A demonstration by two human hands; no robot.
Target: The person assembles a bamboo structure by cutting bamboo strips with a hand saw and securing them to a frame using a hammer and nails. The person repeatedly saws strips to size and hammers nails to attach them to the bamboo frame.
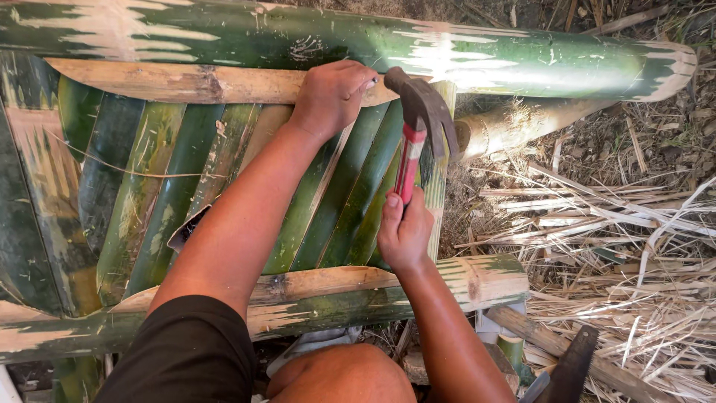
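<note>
The hammer [415, 130] is held by the right hand [403, 231] above the bamboo slats [328, 209], right of the left hand [332, 95], which is pressed on the far crosspiece [171, 82].

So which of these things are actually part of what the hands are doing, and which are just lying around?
In use:
- claw hammer, gripped by the right hand
- pale crosswise slat, pressed by the left hand
- green bamboo slats
- thick bamboo pole

Lying about:
- dry bamboo shavings
- dark blade on the ground
</note>
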